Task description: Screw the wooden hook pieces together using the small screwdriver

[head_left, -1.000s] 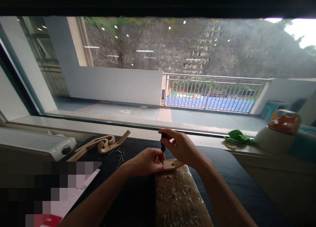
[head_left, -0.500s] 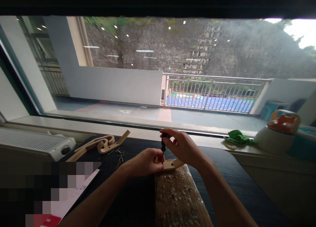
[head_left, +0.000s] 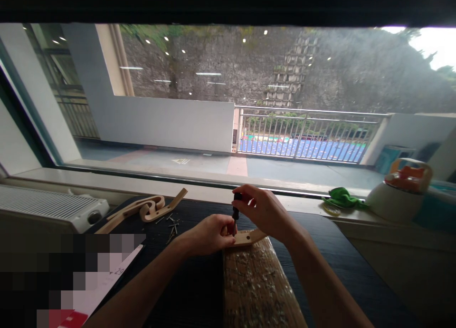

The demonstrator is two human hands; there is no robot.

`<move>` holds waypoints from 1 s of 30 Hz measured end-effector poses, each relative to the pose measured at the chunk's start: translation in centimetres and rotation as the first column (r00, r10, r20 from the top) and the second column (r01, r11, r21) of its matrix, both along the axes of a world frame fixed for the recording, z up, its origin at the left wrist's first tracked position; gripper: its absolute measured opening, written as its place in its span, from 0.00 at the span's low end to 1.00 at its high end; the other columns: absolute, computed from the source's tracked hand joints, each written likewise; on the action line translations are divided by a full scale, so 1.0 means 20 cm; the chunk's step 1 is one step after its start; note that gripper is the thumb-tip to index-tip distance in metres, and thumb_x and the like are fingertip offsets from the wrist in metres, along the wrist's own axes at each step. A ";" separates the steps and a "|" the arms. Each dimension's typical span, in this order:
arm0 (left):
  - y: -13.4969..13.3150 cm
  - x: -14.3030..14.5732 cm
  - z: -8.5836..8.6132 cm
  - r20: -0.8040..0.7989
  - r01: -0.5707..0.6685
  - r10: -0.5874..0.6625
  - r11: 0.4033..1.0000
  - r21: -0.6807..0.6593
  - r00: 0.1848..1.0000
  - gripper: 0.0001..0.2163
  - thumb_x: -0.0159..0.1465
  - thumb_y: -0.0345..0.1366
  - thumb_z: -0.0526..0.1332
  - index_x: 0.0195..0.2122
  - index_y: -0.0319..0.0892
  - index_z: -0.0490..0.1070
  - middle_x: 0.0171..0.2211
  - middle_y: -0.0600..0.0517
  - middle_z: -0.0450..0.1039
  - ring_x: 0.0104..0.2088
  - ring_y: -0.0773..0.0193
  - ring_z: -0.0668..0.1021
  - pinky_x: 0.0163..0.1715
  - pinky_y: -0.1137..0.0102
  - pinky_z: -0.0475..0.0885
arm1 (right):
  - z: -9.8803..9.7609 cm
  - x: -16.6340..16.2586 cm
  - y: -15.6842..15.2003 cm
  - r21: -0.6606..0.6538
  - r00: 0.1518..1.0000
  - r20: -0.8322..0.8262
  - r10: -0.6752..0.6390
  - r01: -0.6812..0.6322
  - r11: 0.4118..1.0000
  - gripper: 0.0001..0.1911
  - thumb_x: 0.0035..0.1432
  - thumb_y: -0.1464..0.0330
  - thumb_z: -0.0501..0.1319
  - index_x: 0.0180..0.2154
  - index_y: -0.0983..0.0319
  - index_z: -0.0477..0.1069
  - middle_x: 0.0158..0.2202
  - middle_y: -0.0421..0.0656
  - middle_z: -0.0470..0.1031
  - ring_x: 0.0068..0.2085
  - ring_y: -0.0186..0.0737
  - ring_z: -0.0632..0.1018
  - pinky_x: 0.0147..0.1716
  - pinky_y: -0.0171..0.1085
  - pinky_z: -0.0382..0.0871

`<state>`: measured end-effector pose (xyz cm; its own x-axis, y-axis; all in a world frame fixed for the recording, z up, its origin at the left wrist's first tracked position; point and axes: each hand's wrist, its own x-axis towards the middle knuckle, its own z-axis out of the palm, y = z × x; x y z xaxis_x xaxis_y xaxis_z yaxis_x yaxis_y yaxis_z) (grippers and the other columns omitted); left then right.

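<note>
My right hand (head_left: 265, 209) is closed round the black handle of a screwdriver (head_left: 236, 209), which points nearly straight down. Its tip meets a light wooden piece (head_left: 244, 239) with a dark hole in it. My left hand (head_left: 210, 233) grips the left end of this wooden piece, fingers close to the screwdriver's shaft. Beneath the piece lies a long block (head_left: 256, 285) that looks wrapped in clear film or tape. Whether a screw sits under the tip is hidden by my left fingers.
Several screws (head_left: 173, 226) lie on the dark table (head_left: 313, 252), beside curved wooden parts (head_left: 153, 209). A white heater (head_left: 53, 207) stands at the left. On the sill at the right are a green cloth (head_left: 342, 198) and a white kettle-like container (head_left: 395, 195). A window stretches across the front.
My right hand has shifted very slightly, its fingers turned a little on the screwdriver's handle. My left hand and the wooden piece have stayed in place.
</note>
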<state>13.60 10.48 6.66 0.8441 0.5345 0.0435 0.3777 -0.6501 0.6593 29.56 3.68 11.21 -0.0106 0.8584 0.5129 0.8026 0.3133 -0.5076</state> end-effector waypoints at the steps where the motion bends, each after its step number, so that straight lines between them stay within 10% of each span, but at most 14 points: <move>1: 0.00 0.00 0.00 0.000 0.003 -0.003 1.000 0.002 1.000 0.06 0.54 0.35 0.59 0.31 0.40 0.72 0.22 0.58 0.62 0.25 0.70 0.65 0.23 0.75 0.57 | 0.00 0.00 0.00 0.001 1.000 0.002 -0.003 0.003 1.000 0.12 0.55 0.63 0.60 0.42 0.58 0.72 0.28 0.38 0.75 0.29 0.33 0.72 0.28 0.33 0.64; 30: 0.00 0.01 -0.02 0.005 -0.013 0.013 1.000 -0.020 1.000 0.09 0.55 0.38 0.57 0.31 0.38 0.72 0.21 0.56 0.64 0.23 0.68 0.66 0.23 0.74 0.58 | -0.04 -0.05 0.02 -0.068 0.995 -0.052 0.089 -0.093 0.993 0.16 0.57 0.70 0.55 0.49 0.58 0.64 0.28 0.38 0.72 0.28 0.32 0.70 0.28 0.33 0.61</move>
